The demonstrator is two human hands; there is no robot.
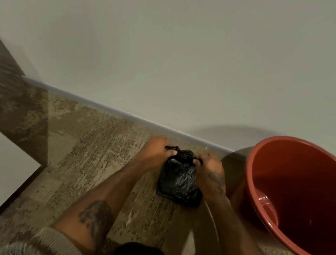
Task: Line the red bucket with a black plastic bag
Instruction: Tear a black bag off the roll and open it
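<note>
Head view looks down on a patterned carpet (pixel 95 159) that runs up to a pale wall (pixel 177 40) with a light skirting strip along its foot. In the middle of the scene both hands work at the far edge of a black plastic bag (pixel 179 180), which is folded into a small flat packet, its near end seeming to lie on the carpet. The left hand (pixel 155 149) pinches the bag's top left corner between closed fingers, and the right hand (pixel 211 166) pinches the top right corner the same way, so each hand is clenched on the plastic and the two appear to pull apart, bunching the far edge into a crumpled ridge between them. The red bucket (pixel 268 162) stands just to the right of the bag and the right forearm, apart from the plastic, its mouth tilted toward the camera; its inside shows bare red plastic with no liner. Judged from this, the task is at an early stage: the bag is in hand but not yet opened out. What is left is to unfold it, find and spread its mouth, lower it into the bucket, and turn the rim of the bag over the bucket's edge.
</note>
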